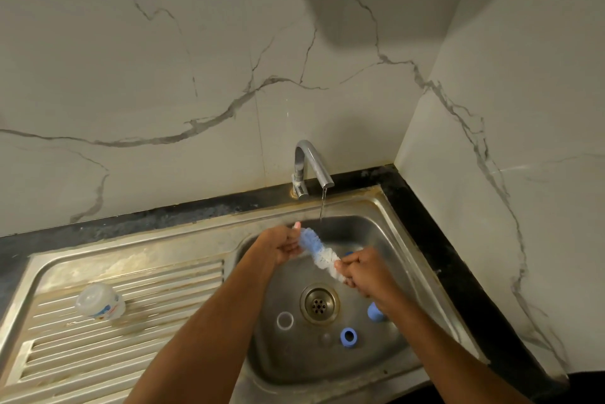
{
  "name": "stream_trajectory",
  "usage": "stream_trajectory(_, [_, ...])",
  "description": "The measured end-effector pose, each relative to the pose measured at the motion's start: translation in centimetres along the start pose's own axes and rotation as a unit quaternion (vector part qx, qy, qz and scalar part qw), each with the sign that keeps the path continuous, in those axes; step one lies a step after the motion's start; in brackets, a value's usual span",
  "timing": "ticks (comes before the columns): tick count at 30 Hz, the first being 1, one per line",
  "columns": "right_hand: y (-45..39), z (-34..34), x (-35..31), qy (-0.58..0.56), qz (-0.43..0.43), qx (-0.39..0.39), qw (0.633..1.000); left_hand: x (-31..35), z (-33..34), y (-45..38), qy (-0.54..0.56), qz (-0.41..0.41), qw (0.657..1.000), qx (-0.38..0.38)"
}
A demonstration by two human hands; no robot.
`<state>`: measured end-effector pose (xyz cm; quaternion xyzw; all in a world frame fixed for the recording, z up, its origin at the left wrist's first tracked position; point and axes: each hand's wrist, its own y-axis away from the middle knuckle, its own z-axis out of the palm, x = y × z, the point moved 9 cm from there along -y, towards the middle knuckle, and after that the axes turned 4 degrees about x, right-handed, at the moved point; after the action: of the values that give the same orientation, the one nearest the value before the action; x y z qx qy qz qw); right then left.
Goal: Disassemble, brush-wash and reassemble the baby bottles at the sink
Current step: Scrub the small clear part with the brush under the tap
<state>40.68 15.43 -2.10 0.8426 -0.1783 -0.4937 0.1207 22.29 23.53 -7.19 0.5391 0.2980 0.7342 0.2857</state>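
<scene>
The left hand is curled round the far, blue end of the brush, its fingers wrapped over the bristles. The right hand grips the brush's near, white end, with a blue handle tip just showing behind its knuckles. The brush spans the gap between the two hands above the sink, its long axis running from upper left down to lower right, the blue bristles toward the tap. A thin stream of water falls from the spout just beyond the brush.

In the basin lie a clear ring left of the drain, a blue ring below it, and another blue piece under the right wrist. A clear cap sits on the drainboard, well apart from the hands; its blue and red print is too blurred to read.
</scene>
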Motion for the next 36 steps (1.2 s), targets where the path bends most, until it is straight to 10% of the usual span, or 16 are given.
stream_trajectory(3, [1.5, 0.2, -3.1, 0.351, -0.218, 0.097, 0.906, -0.8, -0.2, -0.4, 0.004, -0.022, 1.0, -0.003])
stream_trajectory(7, [2.3, 2.3, -3.3, 0.466, -0.28, 0.075, 0.836, -0.7, 0.0, -0.6, 0.011, 0.001, 0.999, 0.035])
stream_trajectory(12, [-0.1, 1.7, -1.6, 0.017, -0.058, -0.01, 0.998, 0.0, -0.5, -0.7, 0.065, 0.018, 0.997, 0.03])
stream_trajectory(17, [1.6, 3.7, 0.1, -0.325, 0.181, -0.166, 0.913, 0.8, 0.5, 0.2, 0.086, 0.02, 0.996, -0.025])
stream_trajectory(20, [0.4, 1.1, -0.6, -0.023, -0.017, -0.02, 0.999, 0.9, -0.7, -0.6, 0.011, 0.023, 0.999, 0.041])
stream_trajectory(23, [1.6, 1.6, -2.6, 0.374, -0.248, 0.075, 0.891, 0.6, -0.6, -1.1, 0.029, 0.011, 0.999, 0.027])
stream_trajectory(25, [1.9, 2.0, -2.8, 0.42, -0.268, 0.099, 0.862, 0.6, 0.0, -0.7, 0.042, 0.015, 0.999, 0.005])
stream_trajectory(29, [0.1, 1.8, -0.9, 0.066, -0.078, -0.01, 0.995, 1.0, 0.7, -0.1, 0.081, 0.035, 0.996, -0.024])
stream_trajectory(32, [0.6, 2.9, 1.1, -0.213, 0.12, -0.125, 0.962, 1.0, 0.9, 0.3, 0.114, 0.023, 0.992, -0.046])
stream_trajectory(36, [1.4, 3.1, 1.3, -0.314, 0.197, -0.185, 0.91, 1.3, 1.5, 0.5, 0.122, 0.03, 0.991, -0.041])
